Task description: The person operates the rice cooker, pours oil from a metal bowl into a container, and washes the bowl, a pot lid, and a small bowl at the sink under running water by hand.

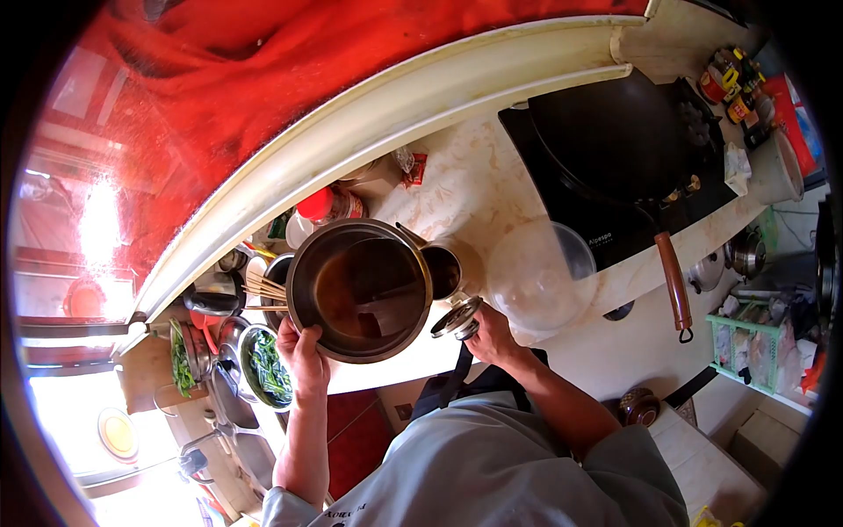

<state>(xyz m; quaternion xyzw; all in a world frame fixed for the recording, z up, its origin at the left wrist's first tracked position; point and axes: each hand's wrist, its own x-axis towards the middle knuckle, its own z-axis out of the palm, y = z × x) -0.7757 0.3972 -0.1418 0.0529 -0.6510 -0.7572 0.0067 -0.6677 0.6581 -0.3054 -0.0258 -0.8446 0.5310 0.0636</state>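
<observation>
A wide steel bowl (413, 329) is tilted toward me, with brownish liquid at its bottom. My left hand (305, 353) is closed on the near left part of its rim. Just right of the bowl stands a small pot (452, 263) with a dark opening, partly covered by the bowl's edge. My right hand (496, 338) grips a small round metal lid (456, 320) in front of that pot. Close to the right hand is a translucent plastic bowl (540, 294) on the counter.
An induction cooker (606, 239) carries a black wok (606, 132), its wooden handle (674, 281) jutting over the counter edge. Leafy greens fill a bowl (248, 386) at left, near the sink. Chopsticks (266, 290) and a red-lidded jar (320, 205) stand behind. A red curtain (351, 35) hangs above.
</observation>
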